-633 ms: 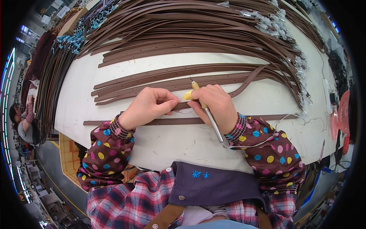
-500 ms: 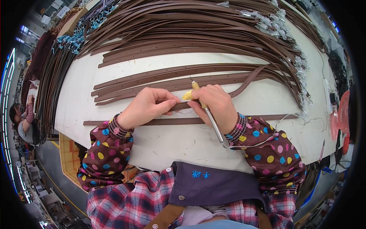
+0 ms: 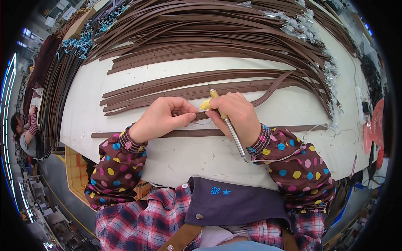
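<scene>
Unmoved hands (image 3: pixel 201 117) (both closed) on strap (image 3: pixel 201 133)

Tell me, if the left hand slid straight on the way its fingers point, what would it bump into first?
Probably the right hand. The left hand points across the table toward it, pinching a brown strap just short of the right hand's fingers and its pen-like tool.

— On the table (image 3: pixel 293 108)?
— Heap of straps (image 3: pixel 209 37) at the far edge, a few straps (image 3: pixel 188 85) nearer, one strap (image 3: pixel 197 133) closest, lying left to right.
— And above that strap?
— Left hand (image 3: pixel 161 119) and right hand (image 3: pixel 234 115) side by side, tool (image 3: pixel 229 125) in the right.
— Right of the heap?
— Wrapped buckles (image 3: pixel 322 62).
</scene>
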Demonstrator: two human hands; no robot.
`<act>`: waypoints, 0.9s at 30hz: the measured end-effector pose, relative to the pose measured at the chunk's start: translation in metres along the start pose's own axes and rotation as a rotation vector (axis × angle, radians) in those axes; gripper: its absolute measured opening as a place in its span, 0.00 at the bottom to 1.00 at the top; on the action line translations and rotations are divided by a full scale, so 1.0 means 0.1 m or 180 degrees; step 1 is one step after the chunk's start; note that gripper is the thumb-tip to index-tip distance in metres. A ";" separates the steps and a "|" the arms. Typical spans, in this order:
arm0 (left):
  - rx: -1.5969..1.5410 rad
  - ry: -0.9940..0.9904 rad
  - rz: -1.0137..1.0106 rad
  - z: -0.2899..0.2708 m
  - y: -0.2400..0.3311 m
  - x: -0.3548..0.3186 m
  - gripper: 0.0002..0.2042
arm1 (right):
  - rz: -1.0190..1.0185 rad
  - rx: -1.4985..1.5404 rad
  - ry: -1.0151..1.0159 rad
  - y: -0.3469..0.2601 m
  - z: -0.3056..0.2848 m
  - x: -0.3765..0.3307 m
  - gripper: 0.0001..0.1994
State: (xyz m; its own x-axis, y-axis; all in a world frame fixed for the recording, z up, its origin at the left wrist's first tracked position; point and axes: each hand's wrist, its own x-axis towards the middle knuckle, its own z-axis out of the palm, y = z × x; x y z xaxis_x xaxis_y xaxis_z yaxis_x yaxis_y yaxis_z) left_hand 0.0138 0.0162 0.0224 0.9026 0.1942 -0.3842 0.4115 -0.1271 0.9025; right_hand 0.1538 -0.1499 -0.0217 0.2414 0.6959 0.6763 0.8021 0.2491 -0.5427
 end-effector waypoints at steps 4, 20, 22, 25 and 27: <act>0.0240 0.0033 -0.0062 0.01 0.01 0.00 0.11 | -0.0001 0.0016 0.0012 0.00 0.00 0.00 0.12; -0.0052 -0.0134 -0.0263 -0.04 0.01 0.01 0.11 | 0.0035 -0.0002 -0.0015 0.00 0.01 0.00 0.12; -0.0289 -0.0059 -0.0224 -0.03 0.02 0.00 0.11 | 0.0045 -0.0027 0.0001 0.00 0.01 0.00 0.12; -0.0136 -0.0087 -0.0234 -0.05 0.09 -0.01 0.10 | 0.0044 -0.0065 0.0003 -0.01 0.00 0.01 0.12; 0.0111 0.0008 0.0125 -0.08 0.05 -0.05 0.10 | 0.0051 -0.0058 0.0011 -0.01 0.00 0.01 0.12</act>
State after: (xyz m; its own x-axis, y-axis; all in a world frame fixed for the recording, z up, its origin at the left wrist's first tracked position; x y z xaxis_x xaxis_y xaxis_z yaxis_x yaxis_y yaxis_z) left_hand 0.0103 0.0228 0.0305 0.9178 0.1908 -0.3482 0.3801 -0.1686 0.9095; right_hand 0.1532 -0.1496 -0.0201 0.2562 0.6974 0.6693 0.8080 0.2256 -0.5443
